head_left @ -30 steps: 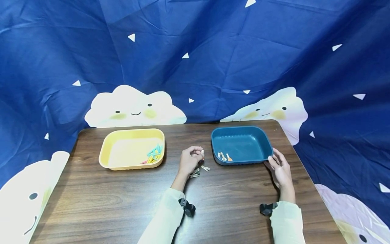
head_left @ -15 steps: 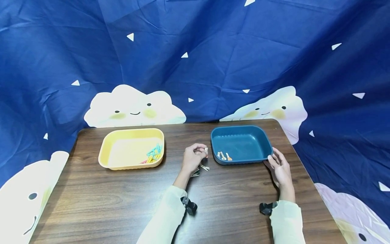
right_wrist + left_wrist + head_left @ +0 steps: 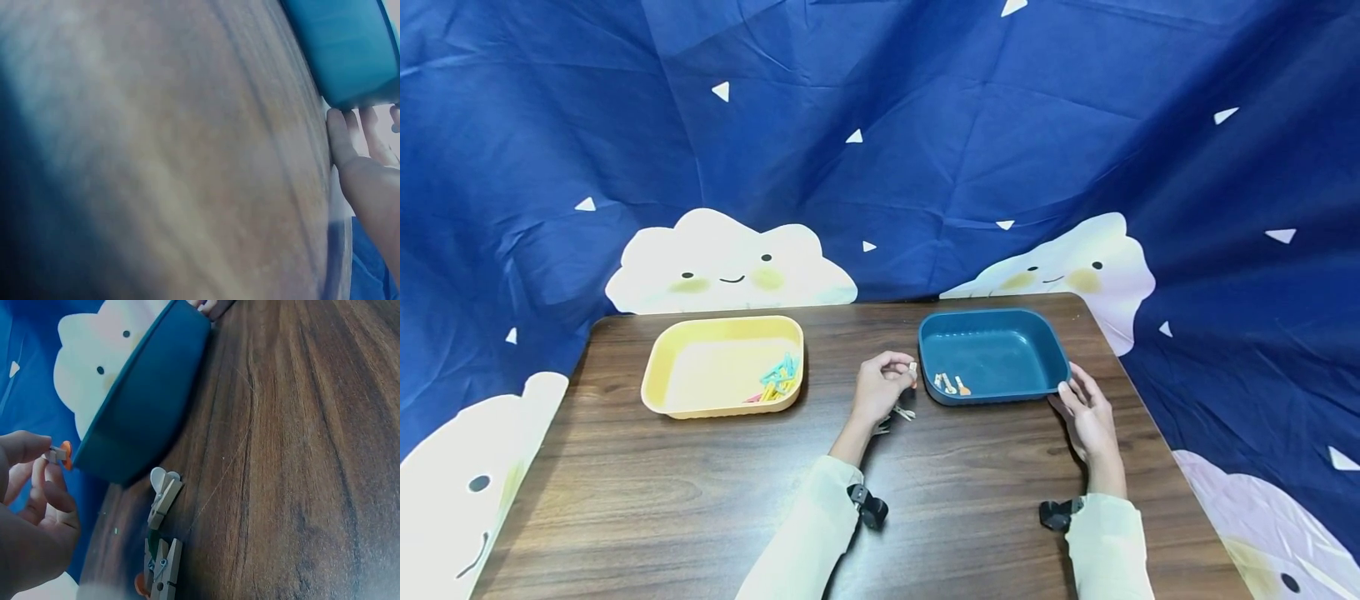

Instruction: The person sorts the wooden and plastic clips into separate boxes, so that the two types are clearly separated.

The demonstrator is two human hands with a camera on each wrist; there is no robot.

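Note:
In the head view my left hand (image 3: 877,392) is just left of the blue bin (image 3: 1000,358). Between thumb and fingertips it pinches a small wooden clothespin (image 3: 56,454) with an orange decoration, close to the bin's near left corner in the left wrist view. My right hand (image 3: 1090,421) touches the bin's near right corner from outside; in the right wrist view its fingers (image 3: 340,137) lie fairly straight against the bin wall. More wooden clothespins (image 3: 165,500), one with a white heart-like top, lie on the table below my left hand, partly hidden by it in the head view.
Several decorated clothespins (image 3: 962,387) lie in the blue bin's near left corner. A yellow bin (image 3: 715,367) stands at the left with colourful plastic clothespins (image 3: 782,375) in its near right corner. Behind the wooden table (image 3: 625,483) hangs a blue cloth (image 3: 880,125) with clouds.
My left hand has moved to the right with the clothespin, closer to the blue bin's left side. The right hand has stayed at the bin's corner.

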